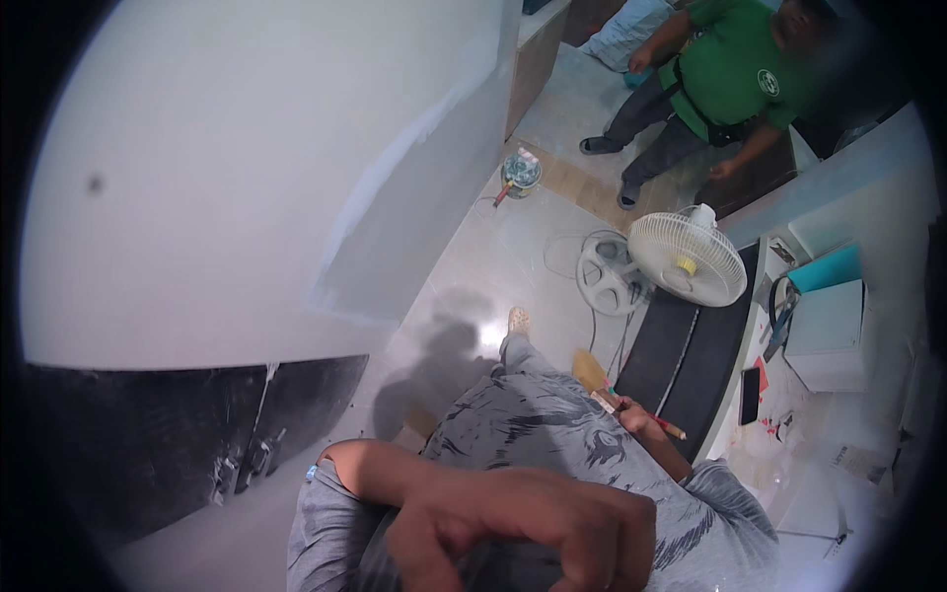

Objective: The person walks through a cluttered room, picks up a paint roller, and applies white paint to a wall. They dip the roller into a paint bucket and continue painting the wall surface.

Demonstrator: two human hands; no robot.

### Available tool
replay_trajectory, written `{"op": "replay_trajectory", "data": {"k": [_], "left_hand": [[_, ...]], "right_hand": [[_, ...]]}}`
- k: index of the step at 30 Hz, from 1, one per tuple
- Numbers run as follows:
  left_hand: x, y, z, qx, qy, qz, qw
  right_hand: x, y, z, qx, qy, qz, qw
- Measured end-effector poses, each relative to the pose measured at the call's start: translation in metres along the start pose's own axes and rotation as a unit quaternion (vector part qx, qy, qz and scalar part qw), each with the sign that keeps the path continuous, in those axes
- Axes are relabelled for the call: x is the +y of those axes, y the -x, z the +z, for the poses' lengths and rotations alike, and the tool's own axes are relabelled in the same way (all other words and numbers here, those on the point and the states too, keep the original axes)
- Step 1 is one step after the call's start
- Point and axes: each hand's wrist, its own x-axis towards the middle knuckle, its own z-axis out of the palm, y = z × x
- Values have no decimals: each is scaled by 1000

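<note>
My left hand (533, 518) is raised close in front of the lower edge, with its forearm crossing from the left. Its fingers bend downward and the thumb stands apart from them; nothing shows between them, though the fingertips run out of the picture. Lower down, at the right side of my grey patterned shirt (523, 429), my right hand (636, 416) is closed around a paintbrush (673, 429) with a reddish handle. The brush's pale band shows beyond the fingers. Past it is a yellow, fan-shaped piece (589, 370); whether it belongs to the brush I cannot tell.
A white pedestal fan (688, 255) stands ahead to the right, its cable on the tiled floor (498, 257). A bucket (523, 172) sits by the left wall (247, 178). A person in green (730, 74) stands beyond. Right, a counter carries a phone (751, 395) and white box (827, 331).
</note>
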Motion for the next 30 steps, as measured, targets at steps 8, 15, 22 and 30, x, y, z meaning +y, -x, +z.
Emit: {"op": "replay_trajectory", "data": {"k": [8, 15, 22, 30], "left_hand": [[-47, -156, -121, -159, -26, 90, 983], [-46, -226, -188, -119, -10, -3, 993], [12, -314, -278, -25, 43, -184, 982], [56, -418, -402, -51, 118, -123, 984]], "right_hand": [[-168, -61, -66, 50, -11, 43, 998], [-350, -92, -82, 15, -32, -141, 989], [-496, -127, -100, -25, -61, -186, 980], [-591, -224, -213, 128, 20, -161, 978]]}}
